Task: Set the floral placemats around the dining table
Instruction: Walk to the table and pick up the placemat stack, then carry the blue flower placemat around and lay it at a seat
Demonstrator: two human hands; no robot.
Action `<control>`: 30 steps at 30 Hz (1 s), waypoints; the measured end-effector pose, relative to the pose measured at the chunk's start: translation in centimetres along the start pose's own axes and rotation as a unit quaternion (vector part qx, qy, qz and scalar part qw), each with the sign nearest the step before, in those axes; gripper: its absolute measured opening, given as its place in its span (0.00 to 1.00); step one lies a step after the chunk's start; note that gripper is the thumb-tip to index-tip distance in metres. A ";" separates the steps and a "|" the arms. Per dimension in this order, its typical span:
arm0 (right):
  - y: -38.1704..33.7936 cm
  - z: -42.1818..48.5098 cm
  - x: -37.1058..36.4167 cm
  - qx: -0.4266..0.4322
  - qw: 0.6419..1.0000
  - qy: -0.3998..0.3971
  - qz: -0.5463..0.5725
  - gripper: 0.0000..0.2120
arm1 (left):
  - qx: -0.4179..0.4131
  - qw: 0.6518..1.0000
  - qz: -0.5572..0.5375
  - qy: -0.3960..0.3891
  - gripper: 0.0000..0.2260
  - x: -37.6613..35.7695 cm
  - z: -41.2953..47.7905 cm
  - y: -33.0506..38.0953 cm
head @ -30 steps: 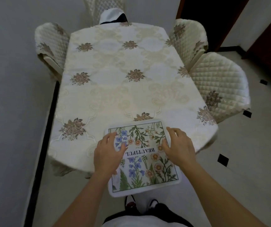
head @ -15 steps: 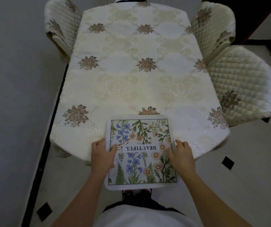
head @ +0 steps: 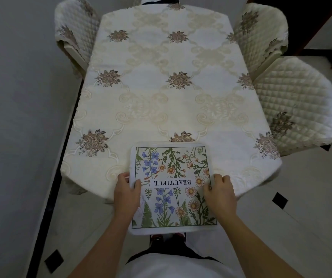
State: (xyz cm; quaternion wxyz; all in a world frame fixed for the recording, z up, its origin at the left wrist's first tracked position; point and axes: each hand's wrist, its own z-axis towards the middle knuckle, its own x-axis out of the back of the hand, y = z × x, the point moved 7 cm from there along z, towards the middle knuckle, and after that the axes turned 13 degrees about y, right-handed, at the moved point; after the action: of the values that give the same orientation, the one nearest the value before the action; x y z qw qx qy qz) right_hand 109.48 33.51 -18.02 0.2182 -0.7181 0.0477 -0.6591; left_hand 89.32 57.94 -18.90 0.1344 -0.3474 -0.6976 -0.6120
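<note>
- I am watching the left grip (head: 126, 192) and right grip (head: 220, 192) each pinching a side edge of the floral placemat (head: 173, 163).
- It is lying at the near end of the tabletop (head: 161, 97), overhanging the edge.

left hand (head: 126, 194): pinching grip | right hand (head: 220, 194): pinching grip | arms forward

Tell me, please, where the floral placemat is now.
Head view: the white floral placemat overhangs the cream-clothed table's near edge, held between the left hand and right hand.
</note>
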 end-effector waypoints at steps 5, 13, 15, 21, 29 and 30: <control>0.8 0.6 -1.2 -0.093 0.986 -0.065 0.124 0.11 | 0.034 0.998 -0.029 -0.046 0.04 -0.7 -0.8 -1.0; 0.1 1.4 0.0 -0.113 0.956 -0.071 0.262 0.09 | 0.051 0.991 -0.112 -0.046 0.03 -0.4 -0.7 0.9; -0.5 2.4 1.2 -0.108 0.950 -0.059 0.287 0.09 | 0.038 0.992 -0.117 -0.041 0.03 0.0 -0.2 2.2; -2.4 5.0 5.1 -0.083 0.943 -0.017 0.322 0.10 | -0.095 0.993 -0.058 -0.039 0.09 1.7 1.2 7.3; -2.0 5.1 7.0 -0.095 0.938 0.005 0.333 0.09 | -0.133 0.989 -0.057 -0.036 0.10 1.8 1.2 9.8; -1.7 4.9 7.1 -0.098 0.938 0.007 0.333 0.09 | -0.136 0.988 -0.059 -0.037 0.10 1.8 1.0 9.9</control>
State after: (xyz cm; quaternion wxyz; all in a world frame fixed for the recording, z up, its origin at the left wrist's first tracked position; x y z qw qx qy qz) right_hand 114.78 33.78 -10.95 0.3533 -0.6742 0.3500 -0.5460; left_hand 94.63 59.61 -10.50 0.0232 -0.3433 -0.6317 -0.6947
